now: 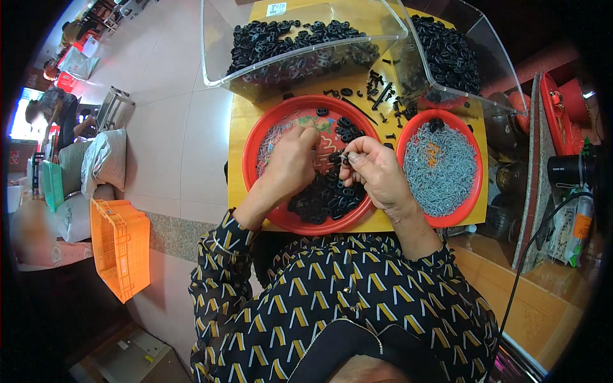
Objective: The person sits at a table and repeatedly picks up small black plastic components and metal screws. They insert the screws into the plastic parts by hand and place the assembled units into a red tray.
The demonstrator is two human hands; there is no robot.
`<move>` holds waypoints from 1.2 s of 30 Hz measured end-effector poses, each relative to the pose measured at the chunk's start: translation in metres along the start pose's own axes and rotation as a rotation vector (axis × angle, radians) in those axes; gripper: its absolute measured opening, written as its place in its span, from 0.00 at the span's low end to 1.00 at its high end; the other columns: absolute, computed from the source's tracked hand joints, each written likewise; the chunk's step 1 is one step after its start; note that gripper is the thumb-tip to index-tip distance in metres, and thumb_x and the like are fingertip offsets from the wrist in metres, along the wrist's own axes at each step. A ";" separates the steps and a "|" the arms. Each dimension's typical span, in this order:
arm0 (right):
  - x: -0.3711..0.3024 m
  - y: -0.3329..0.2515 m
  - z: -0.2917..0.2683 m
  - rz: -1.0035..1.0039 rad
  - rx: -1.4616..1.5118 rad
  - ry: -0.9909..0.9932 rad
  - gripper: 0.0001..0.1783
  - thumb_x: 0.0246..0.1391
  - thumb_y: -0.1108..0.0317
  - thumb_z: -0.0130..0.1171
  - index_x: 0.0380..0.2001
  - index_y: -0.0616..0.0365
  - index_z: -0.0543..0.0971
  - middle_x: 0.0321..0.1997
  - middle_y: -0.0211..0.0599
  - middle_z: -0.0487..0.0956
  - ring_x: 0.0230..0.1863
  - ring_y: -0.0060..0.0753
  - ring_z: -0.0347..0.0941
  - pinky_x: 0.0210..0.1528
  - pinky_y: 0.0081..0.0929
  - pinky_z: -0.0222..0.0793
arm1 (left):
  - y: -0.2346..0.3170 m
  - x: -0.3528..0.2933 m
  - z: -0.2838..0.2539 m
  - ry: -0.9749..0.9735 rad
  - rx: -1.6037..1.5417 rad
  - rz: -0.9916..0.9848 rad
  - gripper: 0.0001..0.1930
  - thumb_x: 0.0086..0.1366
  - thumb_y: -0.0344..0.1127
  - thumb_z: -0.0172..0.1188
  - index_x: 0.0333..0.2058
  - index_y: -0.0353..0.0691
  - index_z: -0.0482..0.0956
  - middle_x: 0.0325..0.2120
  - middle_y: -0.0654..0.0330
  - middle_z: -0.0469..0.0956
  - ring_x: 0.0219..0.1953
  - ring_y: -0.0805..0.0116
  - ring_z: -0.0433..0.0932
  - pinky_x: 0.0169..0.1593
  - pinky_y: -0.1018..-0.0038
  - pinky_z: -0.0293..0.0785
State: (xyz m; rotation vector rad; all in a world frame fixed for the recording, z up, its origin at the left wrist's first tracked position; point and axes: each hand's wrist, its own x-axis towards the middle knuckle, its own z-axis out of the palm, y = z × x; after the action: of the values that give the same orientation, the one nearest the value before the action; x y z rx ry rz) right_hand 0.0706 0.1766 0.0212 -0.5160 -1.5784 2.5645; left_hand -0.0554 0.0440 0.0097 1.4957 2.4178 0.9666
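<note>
Head view, only one: hand work on small parts, mid-batch by my read. Right hand [380, 173] has thumb and index pinching a small black piece [344, 157] over the red round tray [250, 150]; a bright bit shows at the fingertips, too small to call. Left hand [288, 163] is curled over the middle of the same tray, fingertips turned away, so can't tell if it grips anything. Inside that tray: a dark heap [324, 201] on the near side, a smaller dark cluster [348, 130] at the far right, and thin silvery pieces [268, 139] along the left. Can't tell which pile is finished, if either. Piece in hand looks not yet done. Plenty left, I'd judge: the red oval tray [472, 185] just to the right is well stocked with silver screws [440, 167], and both clear bins [220, 82] [504, 96] behind hold lots of black parts [297, 45]. Loose black bits [383, 96] lie on the yellow table [239, 118] between; can't say if they're stock or rejects.
</note>
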 end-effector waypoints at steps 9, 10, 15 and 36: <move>-0.001 0.008 0.032 0.067 0.325 -0.142 0.06 0.54 0.72 0.45 0.34 0.63 0.67 0.29 0.35 0.71 0.29 0.24 0.70 0.31 0.21 0.70 | 0.031 -0.041 0.006 0.439 -1.485 -0.534 0.07 0.52 0.22 0.56 0.33 0.32 0.74 0.26 0.60 0.75 0.27 0.76 0.73 0.32 0.82 0.70; -0.001 0.009 0.035 0.052 0.341 -0.130 0.06 0.54 0.73 0.45 0.35 0.63 0.66 0.29 0.36 0.71 0.29 0.25 0.71 0.31 0.21 0.70 | 0.032 -0.043 0.007 0.470 -1.519 -0.562 0.08 0.52 0.22 0.56 0.33 0.32 0.74 0.26 0.60 0.75 0.27 0.75 0.73 0.32 0.81 0.71; -0.002 0.011 0.041 0.021 0.356 -0.098 0.06 0.53 0.74 0.45 0.35 0.63 0.66 0.31 0.37 0.71 0.30 0.26 0.71 0.33 0.23 0.71 | 0.035 -0.051 0.002 0.479 -1.486 -0.545 0.08 0.52 0.20 0.56 0.33 0.31 0.74 0.28 0.57 0.76 0.29 0.73 0.75 0.34 0.80 0.72; -0.014 -0.007 0.044 0.005 -0.205 0.040 0.06 0.46 0.77 0.52 0.30 0.64 0.70 0.24 0.30 0.72 0.21 0.15 0.69 0.19 0.12 0.65 | 0.021 -0.066 -0.001 0.229 -1.680 -0.479 0.15 0.50 0.22 0.58 0.39 0.32 0.72 0.26 0.61 0.73 0.26 0.75 0.74 0.31 0.82 0.72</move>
State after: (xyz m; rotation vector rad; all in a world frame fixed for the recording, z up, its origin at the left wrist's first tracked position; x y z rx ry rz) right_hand 0.0685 0.1390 0.0485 -0.5852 -1.8392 2.3924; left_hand -0.0071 -0.0059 0.0092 0.1634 0.9785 2.1044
